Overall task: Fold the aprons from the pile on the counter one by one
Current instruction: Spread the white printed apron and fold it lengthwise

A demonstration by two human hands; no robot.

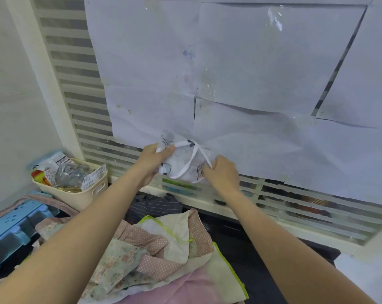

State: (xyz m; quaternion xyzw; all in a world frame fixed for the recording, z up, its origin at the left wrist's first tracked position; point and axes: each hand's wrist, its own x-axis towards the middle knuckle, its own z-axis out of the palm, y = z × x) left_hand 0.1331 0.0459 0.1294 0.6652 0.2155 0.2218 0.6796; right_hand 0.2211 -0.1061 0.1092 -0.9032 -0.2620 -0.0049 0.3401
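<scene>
A small folded white apron [184,163] with black drawings and white straps is held up in the air in front of the window blind. My left hand [153,157] grips its left side, and my right hand [223,172] pinches its right edge and a strap. Below my arms lies the pile of aprons [155,249]: pink dotted, floral green and cream cloth with lime trim, all crumpled together on the dark counter [247,244]. A dark striped cloth [157,205] lies behind the pile.
A cream basket [80,194] full of packets stands at the back left. Something of blue plastic [12,222] sits at the left edge. White paper sheets [251,62] cover the striped blind behind the counter.
</scene>
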